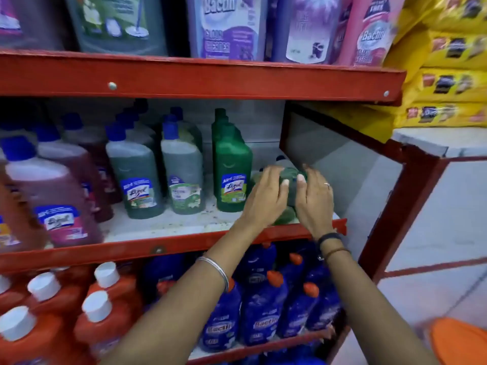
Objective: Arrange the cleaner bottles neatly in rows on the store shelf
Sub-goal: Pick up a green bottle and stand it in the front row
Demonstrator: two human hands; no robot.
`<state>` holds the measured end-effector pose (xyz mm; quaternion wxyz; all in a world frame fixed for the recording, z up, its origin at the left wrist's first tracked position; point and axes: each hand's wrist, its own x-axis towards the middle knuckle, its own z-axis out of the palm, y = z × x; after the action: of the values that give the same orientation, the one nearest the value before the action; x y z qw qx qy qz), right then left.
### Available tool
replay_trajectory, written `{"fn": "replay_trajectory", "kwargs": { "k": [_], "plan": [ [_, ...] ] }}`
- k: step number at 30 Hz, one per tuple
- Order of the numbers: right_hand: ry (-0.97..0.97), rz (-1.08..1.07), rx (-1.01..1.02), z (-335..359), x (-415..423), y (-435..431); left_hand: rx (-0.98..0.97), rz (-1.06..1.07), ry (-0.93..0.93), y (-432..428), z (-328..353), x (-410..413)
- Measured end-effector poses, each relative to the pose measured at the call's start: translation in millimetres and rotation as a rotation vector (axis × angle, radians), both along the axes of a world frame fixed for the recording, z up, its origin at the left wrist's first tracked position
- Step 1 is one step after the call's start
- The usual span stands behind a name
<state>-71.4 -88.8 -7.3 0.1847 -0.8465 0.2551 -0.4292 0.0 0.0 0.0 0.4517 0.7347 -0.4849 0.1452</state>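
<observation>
On the right end of the middle shelf, green cleaner bottles lie on their sides. My left hand and my right hand are both laid over them, fingers curled on top; the bottles are mostly hidden under my hands. Just left of them a row of upright dark green bottles runs back into the shelf. Further left stand two rows of grey-green bottles with blue caps, then pink bottles at the far left.
The shelf's red side frame with a grey panel closes off the right end. Above sit large purple and pink jugs. Below are orange bottles with white caps and blue bottles. Yellow packs are stacked at the right.
</observation>
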Motion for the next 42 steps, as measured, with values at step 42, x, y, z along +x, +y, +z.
{"fn": "replay_trajectory", "kwargs": {
  "k": [42],
  "plan": [
    [-0.307, 0.501, 0.457, -30.1, 23.6, 154.5, -0.234, -0.148, 0.699, 177.6, -12.7, 29.8]
  ]
}}
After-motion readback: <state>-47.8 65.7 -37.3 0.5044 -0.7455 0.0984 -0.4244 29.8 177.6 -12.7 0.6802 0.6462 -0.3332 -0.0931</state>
